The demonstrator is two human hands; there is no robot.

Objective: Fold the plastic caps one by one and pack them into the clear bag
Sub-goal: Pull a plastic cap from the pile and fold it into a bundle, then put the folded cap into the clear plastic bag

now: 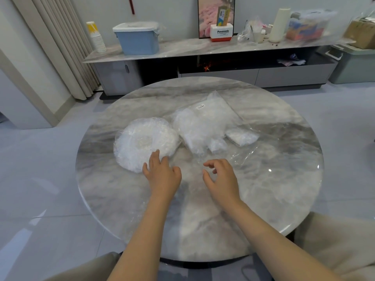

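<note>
Grey marble covers the round table, with a long low sideboard of the same stone against the wall behind it. Both bare forearms reach in from six o'clock. The left hand lies palm down with its fingers spread and nearly straight, the fingertips touching the near edge of the stack of plastic caps; it grips nothing. The right hand hovers just beside it, toward three o'clock, fingers loosely curled and thumb apart, holding nothing.

That stack is a round, white, crinkled mound lying at about ten o'clock from the left hand. At about twelve o'clock from the right hand lies the clear bag, puffy with white plastic and bearing a small white label. A folded cap rests near its three o'clock side, and a thin clear film spreads flat on the table around there.

On the sideboard stand a blue lidded bin, a stack of paper cups, a white Panasonic box and a white roll.
</note>
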